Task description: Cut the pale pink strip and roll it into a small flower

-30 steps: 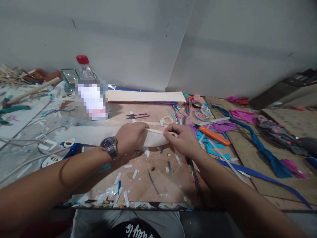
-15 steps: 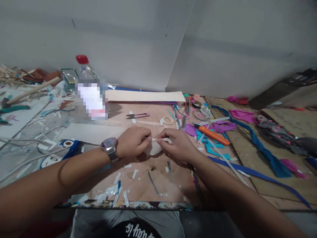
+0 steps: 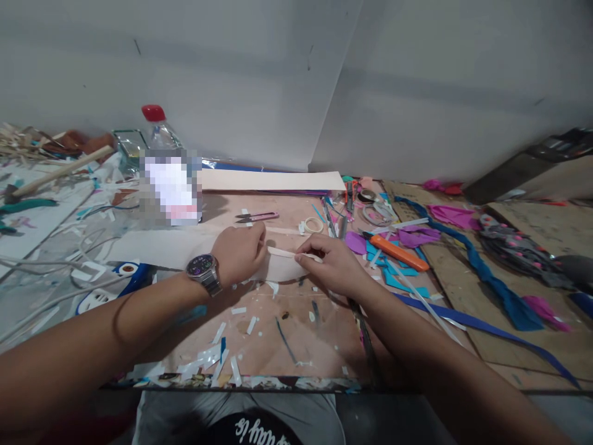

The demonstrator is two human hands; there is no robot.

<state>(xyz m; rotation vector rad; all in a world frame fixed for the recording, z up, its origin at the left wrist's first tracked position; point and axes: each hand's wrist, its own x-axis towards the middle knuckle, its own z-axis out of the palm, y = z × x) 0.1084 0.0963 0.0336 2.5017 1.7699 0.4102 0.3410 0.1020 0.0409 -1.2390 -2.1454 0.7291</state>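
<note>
A white paper strip point(image 3: 283, 267) stretches between my two hands over the table, its upper edge folded or curled. My left hand point(image 3: 241, 250), with a watch point(image 3: 202, 272) on the wrist, has its fingers closed on the strip's left part. At the strip's right end, my right hand point(image 3: 327, 259) pinches the folded edge between thumb and forefinger. More white paper point(image 3: 152, 247) lies to the left, partly behind my left hand. Small pink-handled snips point(image 3: 257, 216) rest just beyond my hands.
An orange cutter point(image 3: 399, 252) lies on blue scraps at the right, near a tape roll point(image 3: 314, 225). A long cream strip point(image 3: 273, 180) lies at the back. To the left are a blurred-out bright object point(image 3: 171, 188), a red-capped bottle point(image 3: 162, 133) and a power strip point(image 3: 104, 296).
My left hand has moved left, away from my right hand. More of the white strip now shows between them.
</note>
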